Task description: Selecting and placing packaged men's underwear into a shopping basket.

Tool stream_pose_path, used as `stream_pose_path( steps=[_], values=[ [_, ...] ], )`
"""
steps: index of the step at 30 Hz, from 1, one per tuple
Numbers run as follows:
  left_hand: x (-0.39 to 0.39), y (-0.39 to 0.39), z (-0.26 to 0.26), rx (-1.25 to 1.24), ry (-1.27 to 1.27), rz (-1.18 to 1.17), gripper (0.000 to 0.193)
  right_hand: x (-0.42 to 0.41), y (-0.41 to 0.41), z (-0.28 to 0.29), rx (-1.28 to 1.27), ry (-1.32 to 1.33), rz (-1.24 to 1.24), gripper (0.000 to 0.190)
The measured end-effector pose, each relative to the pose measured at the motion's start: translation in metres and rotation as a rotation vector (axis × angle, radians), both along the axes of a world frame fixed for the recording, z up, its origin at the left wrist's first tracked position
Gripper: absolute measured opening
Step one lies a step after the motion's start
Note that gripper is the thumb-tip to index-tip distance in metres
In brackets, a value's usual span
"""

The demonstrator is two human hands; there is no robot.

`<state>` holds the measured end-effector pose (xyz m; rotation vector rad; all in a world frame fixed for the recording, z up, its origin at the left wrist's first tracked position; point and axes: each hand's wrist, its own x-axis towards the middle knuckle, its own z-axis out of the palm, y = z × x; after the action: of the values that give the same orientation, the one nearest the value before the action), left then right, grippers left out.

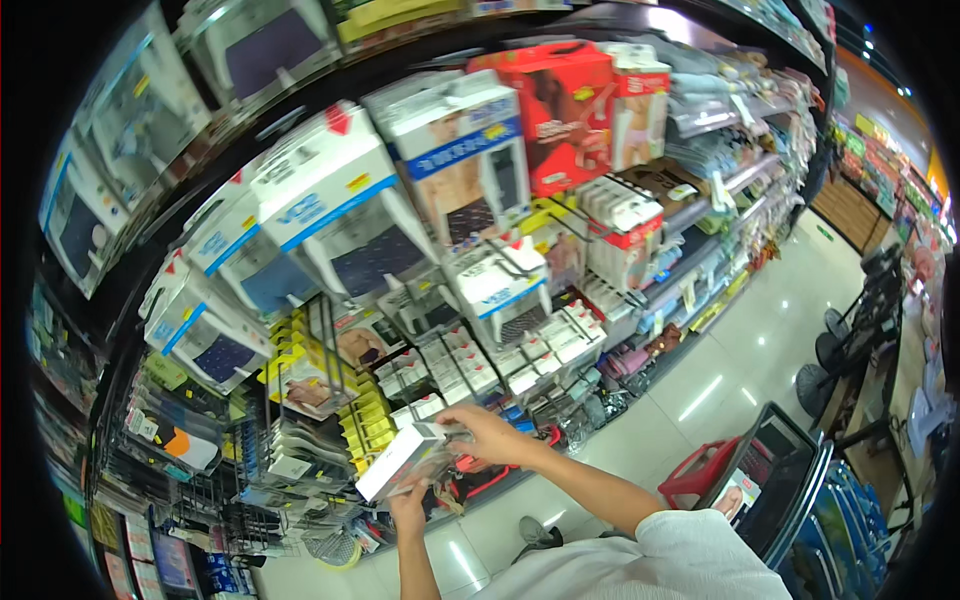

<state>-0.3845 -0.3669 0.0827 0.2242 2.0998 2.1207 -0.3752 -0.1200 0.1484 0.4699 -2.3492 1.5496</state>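
A white and grey cardboard box of packaged underwear (405, 461) is held between both hands, in front of the lower rack. My left hand (409, 510) grips its lower edge from below. At the box's upper right end, my right hand (484, 436) has its fingers bent over the corner. Behind the box, yellow-edged packs (367, 420) and white boxes (457, 364) hang in rows on metal hooks. Higher up hang larger white boxes with a blue stripe (337, 210) and a red box (562, 112).
Folded garments (705, 82) fill shelves at the right. A black cart or bin (772, 480) with a red basket or stool (697, 469) and a box stands at my right. A racket (334, 549) is low by the rack. A shoe (536, 530) shows on the tiled floor (675, 397).
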Motion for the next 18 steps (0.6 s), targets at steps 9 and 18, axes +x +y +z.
stream_pose_path(
  steps=[9,18],
  values=[
    [0.147,0.126,-0.049,0.256,-0.644,-0.385,0.06,0.225,0.108,-0.139,-0.591,-0.642,-0.094,0.06],
    [0.252,0.286,-0.063,-0.048,-0.661,-0.81,0.057,0.497,0.209,-0.186,-0.782,-0.52,-1.006,0.061]
  ],
)
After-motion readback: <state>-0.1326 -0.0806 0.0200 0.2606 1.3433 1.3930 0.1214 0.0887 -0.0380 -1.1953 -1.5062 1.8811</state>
